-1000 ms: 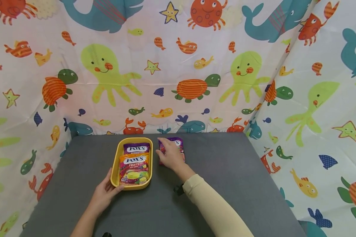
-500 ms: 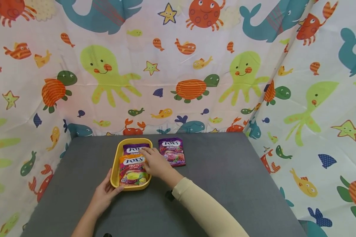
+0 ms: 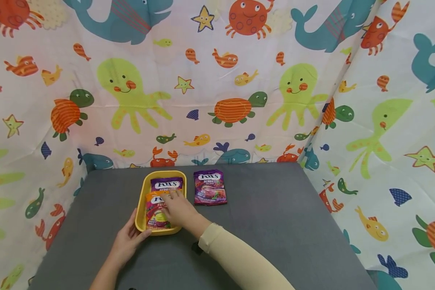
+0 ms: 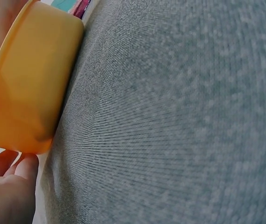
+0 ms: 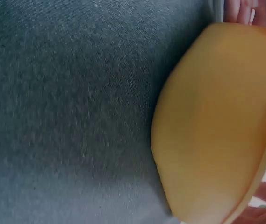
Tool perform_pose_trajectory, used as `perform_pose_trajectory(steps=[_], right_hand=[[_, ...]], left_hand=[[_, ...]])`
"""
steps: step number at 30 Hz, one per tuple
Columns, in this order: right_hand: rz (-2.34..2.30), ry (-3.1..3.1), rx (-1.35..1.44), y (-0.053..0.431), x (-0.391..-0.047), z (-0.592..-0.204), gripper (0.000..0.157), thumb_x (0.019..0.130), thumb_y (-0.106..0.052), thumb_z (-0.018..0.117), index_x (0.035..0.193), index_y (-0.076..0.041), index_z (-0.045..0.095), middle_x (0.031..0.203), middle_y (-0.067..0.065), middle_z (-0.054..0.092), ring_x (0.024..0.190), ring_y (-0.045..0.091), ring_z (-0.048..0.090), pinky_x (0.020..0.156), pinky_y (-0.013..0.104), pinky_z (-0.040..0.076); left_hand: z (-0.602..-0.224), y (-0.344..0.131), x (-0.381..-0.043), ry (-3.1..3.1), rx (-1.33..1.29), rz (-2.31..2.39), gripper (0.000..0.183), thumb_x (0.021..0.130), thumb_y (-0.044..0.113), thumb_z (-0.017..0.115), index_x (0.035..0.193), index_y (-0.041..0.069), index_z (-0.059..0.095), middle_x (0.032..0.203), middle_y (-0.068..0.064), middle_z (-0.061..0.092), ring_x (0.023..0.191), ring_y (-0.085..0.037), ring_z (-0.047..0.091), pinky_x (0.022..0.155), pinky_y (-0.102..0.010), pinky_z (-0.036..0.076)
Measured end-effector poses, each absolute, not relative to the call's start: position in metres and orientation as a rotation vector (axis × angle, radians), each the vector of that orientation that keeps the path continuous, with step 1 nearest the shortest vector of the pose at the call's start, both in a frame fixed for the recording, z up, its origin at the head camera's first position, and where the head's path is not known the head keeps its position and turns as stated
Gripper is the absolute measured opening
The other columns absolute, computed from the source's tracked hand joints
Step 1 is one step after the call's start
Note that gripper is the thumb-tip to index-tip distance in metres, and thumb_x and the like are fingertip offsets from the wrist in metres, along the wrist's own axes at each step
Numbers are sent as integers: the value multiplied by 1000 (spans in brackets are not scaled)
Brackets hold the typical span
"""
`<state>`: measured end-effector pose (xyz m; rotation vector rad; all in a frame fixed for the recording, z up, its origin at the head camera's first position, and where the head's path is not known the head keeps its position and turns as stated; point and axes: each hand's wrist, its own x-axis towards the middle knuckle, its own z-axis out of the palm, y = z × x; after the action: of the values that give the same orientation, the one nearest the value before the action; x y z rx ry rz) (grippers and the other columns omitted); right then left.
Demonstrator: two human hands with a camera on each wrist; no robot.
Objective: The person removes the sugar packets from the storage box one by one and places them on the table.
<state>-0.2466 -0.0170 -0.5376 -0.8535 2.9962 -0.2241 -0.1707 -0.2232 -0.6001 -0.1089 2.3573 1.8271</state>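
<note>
A yellow plastic container (image 3: 140, 209) sits on the grey table. Inside it lie an orange-topped Fox's Fruits candy bag (image 3: 153, 211) and, partly under that, a purple Fox's Berries bag (image 3: 164, 184). My left hand (image 3: 127, 238) holds the container's near left corner, thumb on the near rim and fingers along the left wall. Over the right side of the Fruits bag is my right hand (image 3: 179, 208), fingers reaching down and covering part of it; no firm grip shows. Both wrist views show mostly the outer wall of the container (image 4: 39, 79) (image 5: 212, 121).
Another purple Fox's Berries bag (image 3: 210, 188) lies flat on the table (image 3: 268, 217) just right of the container. A curtain (image 3: 203, 133) printed with sea animals encloses the table's back and sides.
My right hand has moved left and toward me, from over the loose Berries bag to over the Fruits bag in the container. My left hand has kept its hold.
</note>
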Motion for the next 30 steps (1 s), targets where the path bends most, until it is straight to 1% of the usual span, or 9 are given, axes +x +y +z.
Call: perform_pose_trajectory(steps=[4, 6, 8, 14, 18, 21, 25, 28, 30], right_hand=[[-190, 3012, -781, -26, -243, -540, 55, 102, -44, 56, 151, -21, 46, 159, 11, 42, 148, 33, 37, 121, 48, 35], [-196, 3000, -716, -31, -242, -540, 57, 102, -45, 56, 152, -22, 45, 161, 12, 37, 148, 37, 36, 119, 49, 38], [-215, 2978, -638, -36, -240, -539, 59, 101, -47, 57, 153, -23, 43, 163, 12, 34, 149, 39, 34, 116, 50, 41], [-252, 2931, -444, -46, -237, -539, 64, 101, -51, 55, 156, -23, 39, 167, 11, 26, 149, 41, 32, 115, 48, 43], [-258, 2935, -364, -51, -236, -537, 67, 100, -51, 57, 156, -18, 40, 164, 13, 31, 148, 39, 35, 118, 49, 39], [-341, 2924, -258, -54, -236, -536, 71, 97, -48, 62, 155, -14, 40, 163, 16, 32, 147, 39, 36, 116, 48, 42], [-526, 2901, -108, -55, -236, -535, 76, 90, -36, 75, 154, -11, 42, 165, 20, 22, 145, 40, 38, 109, 45, 50], [-605, 2914, -68, -54, -234, -532, 78, 85, -26, 80, 152, -11, 44, 167, 20, 17, 145, 37, 38, 109, 42, 50], [-637, 2941, -68, -52, -233, -529, 77, 83, -22, 82, 151, -9, 47, 166, 21, 18, 144, 36, 39, 110, 41, 49]], left_hand=[[-601, -223, -170, 2328, -84, 1881, 98, 94, 38, 71, 164, 24, 4, 169, -11, 13, 152, -34, 24, 101, -10, 40], [-602, -223, -170, 2319, -74, 1896, 97, 94, 36, 71, 164, 23, 4, 169, -12, 13, 152, -35, 23, 99, -7, 39], [-601, -224, -170, 2318, -75, 1897, 97, 95, 35, 71, 164, 23, 4, 169, -12, 13, 153, -35, 23, 98, -6, 39], [-600, -224, -170, 2329, -102, 1864, 98, 94, 38, 71, 164, 25, 5, 169, -11, 14, 153, -34, 23, 103, -15, 38], [-600, -224, -171, 2345, -118, 1827, 100, 92, 43, 71, 164, 27, 4, 170, -9, 13, 153, -33, 23, 108, -24, 36], [-600, -224, -171, 2357, -121, 1805, 101, 91, 45, 71, 164, 27, 3, 170, -8, 12, 154, -32, 22, 111, -32, 33], [-602, -225, -172, 2355, -123, 1796, 102, 91, 45, 71, 164, 28, 1, 171, -5, 9, 155, -31, 20, 113, -36, 32], [-603, -225, -173, 2343, -146, 1796, 101, 92, 45, 71, 163, 29, 1, 171, -4, 9, 155, -30, 20, 113, -36, 33], [-602, -225, -174, 2344, -154, 1792, 100, 91, 47, 71, 163, 31, 2, 171, -4, 9, 155, -31, 20, 112, -36, 34]])
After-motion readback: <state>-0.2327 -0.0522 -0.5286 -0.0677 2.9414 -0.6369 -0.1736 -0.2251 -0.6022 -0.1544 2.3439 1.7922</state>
